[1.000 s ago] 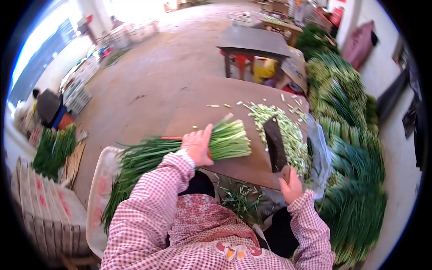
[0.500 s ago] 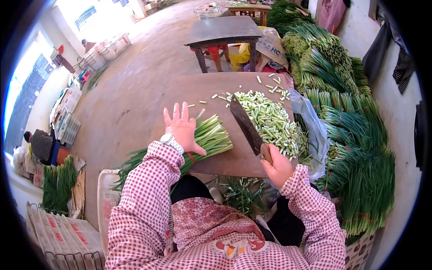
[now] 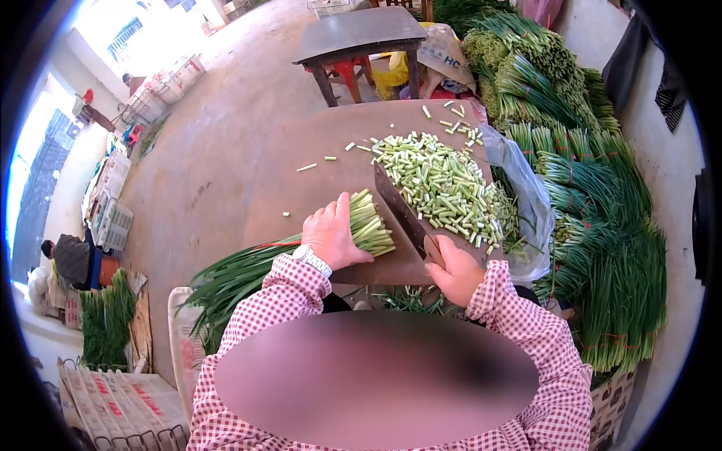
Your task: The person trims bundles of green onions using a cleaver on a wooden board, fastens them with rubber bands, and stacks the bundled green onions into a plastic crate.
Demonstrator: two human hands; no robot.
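On the brown board (image 3: 286, 150), my left hand (image 3: 332, 234) presses round a bundle of green stalks (image 3: 256, 263) near its pale cut ends. The long leaves trail to the lower left, and a red band shows beside my wrist. My right hand (image 3: 456, 270) is closed on the wooden handle of a dark, wide-bladed knife (image 3: 400, 213). The blade stands just right of the stalk ends, with a narrow gap between them. Beyond the blade lies a heap of short cut pieces (image 3: 440, 180).
A clear plastic bag (image 3: 526, 195) hangs at the board's right edge. Tall piles of bundled greens (image 3: 587, 188) line the right wall. A dark table (image 3: 361, 34) stands ahead. White crates (image 3: 113, 225) and another person (image 3: 79, 259) are at the left.
My left hand, spread over the bundle half a second ago, has closed round it nearer the cut ends. The knife has come closer to those ends. The camera view has shifted.
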